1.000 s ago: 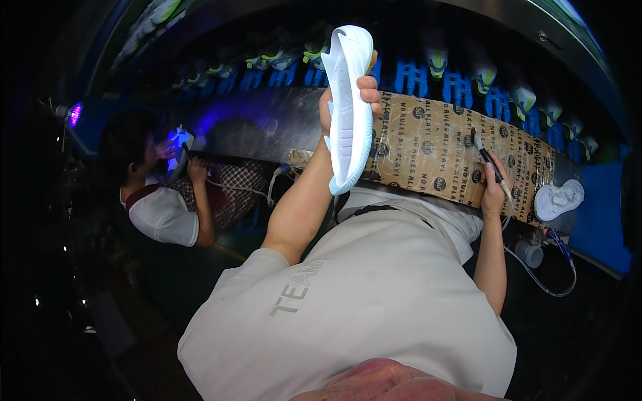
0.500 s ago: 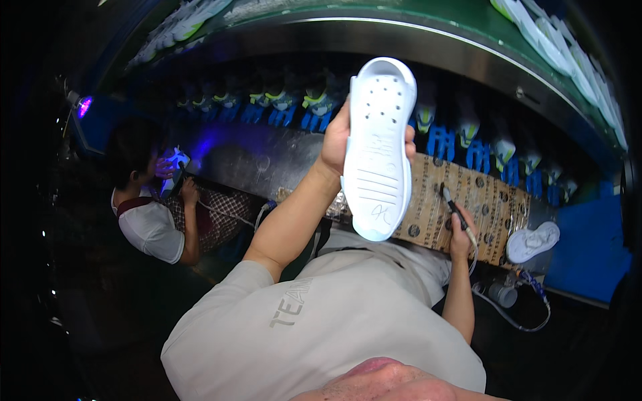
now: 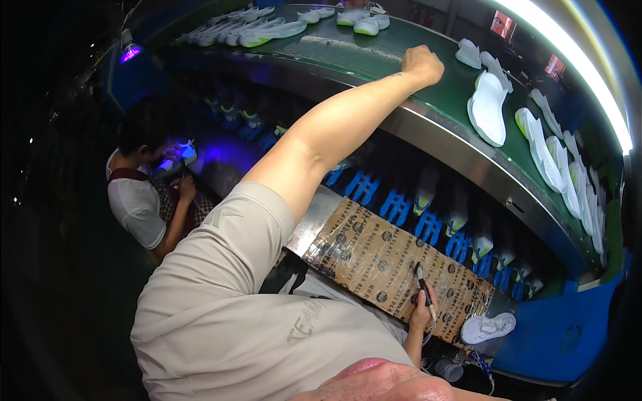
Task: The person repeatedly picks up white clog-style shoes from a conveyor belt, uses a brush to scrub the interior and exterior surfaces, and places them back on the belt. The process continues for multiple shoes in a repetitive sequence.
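Note:
My left arm reaches far out over the green conveyor belt point(image 3: 348, 63). At its end my left hand point(image 3: 422, 65) is closed in a fist, knuckles up; nothing sticks out of it, though its underside is hidden. White shoe soles lie to its right on the belt, the nearest large one point(image 3: 488, 110) lying lengthwise toward me. Lower down, my right hand point(image 3: 422, 309) grips a brush point(image 3: 424, 284) with a dark handle and a pale tube running from it. The bristles point away from me over a brown, film-covered cardboard sheet point(image 3: 374, 257) on the bench.
Below the belt, shoes hang in a row of blue holders point(image 3: 394, 208). A white sole-shaped piece with crumpled material point(image 3: 488, 328) lies at the bench's right end, beside a blue panel point(image 3: 568, 334). At left, a co-worker point(image 3: 144, 200) handles a shoe under a violet lamp point(image 3: 130, 52).
The white sole that my left hand held up is no longer in it; that hand has moved up and away over the belt. The view has shifted, showing more belt. My right hand still holds the brush.

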Motion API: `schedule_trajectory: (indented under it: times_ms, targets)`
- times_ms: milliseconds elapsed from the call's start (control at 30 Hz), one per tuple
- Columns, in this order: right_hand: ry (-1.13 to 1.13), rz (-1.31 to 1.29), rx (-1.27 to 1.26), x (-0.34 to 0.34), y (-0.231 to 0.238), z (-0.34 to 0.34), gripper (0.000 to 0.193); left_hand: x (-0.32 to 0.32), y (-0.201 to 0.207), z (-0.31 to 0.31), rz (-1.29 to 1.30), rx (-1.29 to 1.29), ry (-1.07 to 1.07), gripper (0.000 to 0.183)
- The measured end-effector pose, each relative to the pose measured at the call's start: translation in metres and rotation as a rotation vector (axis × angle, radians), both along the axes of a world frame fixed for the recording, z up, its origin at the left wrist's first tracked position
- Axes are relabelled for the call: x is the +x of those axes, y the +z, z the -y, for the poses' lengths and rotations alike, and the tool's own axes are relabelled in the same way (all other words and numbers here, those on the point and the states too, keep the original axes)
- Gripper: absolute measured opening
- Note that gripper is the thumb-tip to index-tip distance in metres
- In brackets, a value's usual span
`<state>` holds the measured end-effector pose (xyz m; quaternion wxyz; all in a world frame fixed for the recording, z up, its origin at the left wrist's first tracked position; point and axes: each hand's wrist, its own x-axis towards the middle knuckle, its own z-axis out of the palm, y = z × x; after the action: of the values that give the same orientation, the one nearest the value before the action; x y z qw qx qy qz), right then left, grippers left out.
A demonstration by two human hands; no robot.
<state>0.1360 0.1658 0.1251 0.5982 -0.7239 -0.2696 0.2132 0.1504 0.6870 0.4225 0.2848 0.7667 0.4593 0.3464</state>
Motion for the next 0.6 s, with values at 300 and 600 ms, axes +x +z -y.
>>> schedule_trajectory:
  times_ms: [300, 600]
  targets:
    - [0.002, 0.180, -0.065, 0.001, -0.002, 0.000, 0.030, -0.031, -0.020, -0.160, -0.592, -0.072, 0.309, 0.102]
    - [0.044, 0.110, -0.054, -0.001, 0.001, -0.005, 0.032, -0.060, -0.035, -0.191, -0.414, 0.018, 0.260, 0.082]
